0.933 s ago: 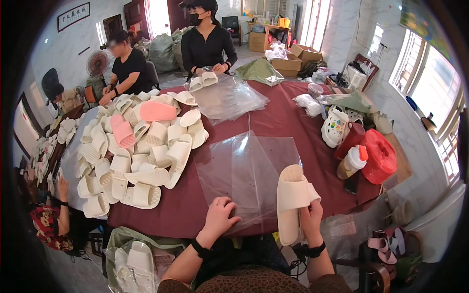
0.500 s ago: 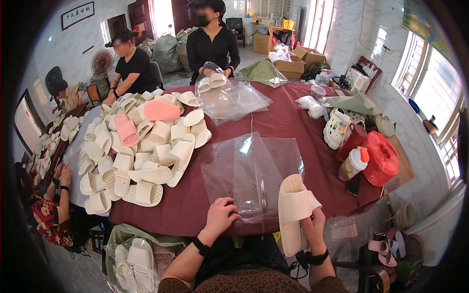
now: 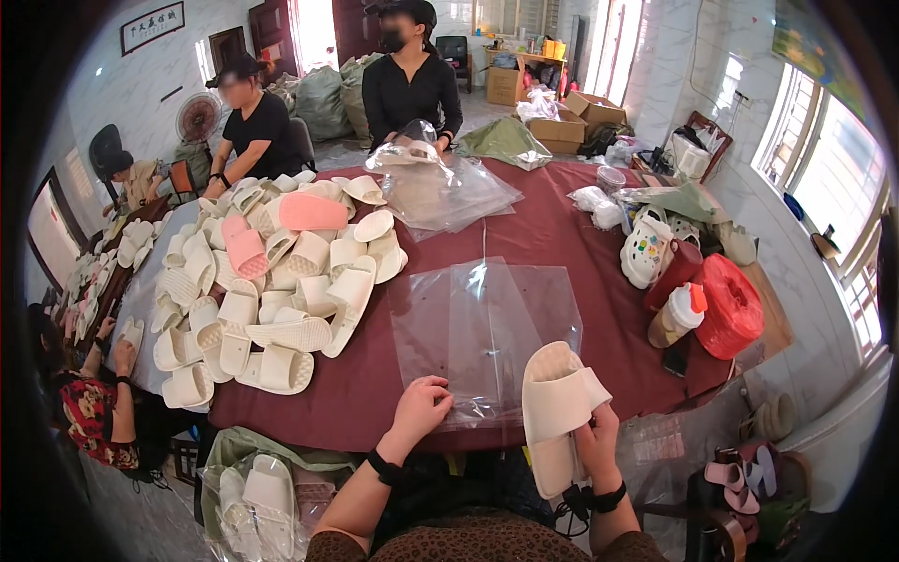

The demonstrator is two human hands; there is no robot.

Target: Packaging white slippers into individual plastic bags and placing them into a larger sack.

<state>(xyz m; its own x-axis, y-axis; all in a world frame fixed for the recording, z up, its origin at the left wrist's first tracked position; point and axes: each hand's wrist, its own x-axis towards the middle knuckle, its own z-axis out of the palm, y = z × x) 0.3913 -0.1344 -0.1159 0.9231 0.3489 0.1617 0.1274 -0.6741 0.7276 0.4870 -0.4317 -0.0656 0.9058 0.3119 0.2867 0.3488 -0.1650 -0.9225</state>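
Observation:
My right hand (image 3: pixel 596 438) is closed on a cream slide slipper (image 3: pixel 552 412), gripping it at the strap side. The slipper hangs upright over the near table edge, its toe end pointing away from me. Beside it, flat clear plastic bags (image 3: pixel 482 337) lie on the dark red tablecloth (image 3: pixel 552 225). My left hand (image 3: pixel 421 409) has its fingers pinched together at the near left corner of the bags, though the fingertips partly hide what they grip. To the left lies a big heap of cream slippers (image 3: pixel 281 309), with pink slippers (image 3: pixel 312 212) on top.
Across the table a person (image 3: pixel 410 94) handles a bag over more clear bags (image 3: pixel 449 197). At right stand a bottle with an orange cap (image 3: pixel 677 312), a red twine roll (image 3: pixel 728 304) and a white clog (image 3: pixel 646 248). Below left, a sack (image 3: pixel 253 454) holds slippers.
The slipper in my right hand has shifted slightly left and turned its top more toward me. My left hand has drawn its fingers together. The person opposite has lowered their bag.

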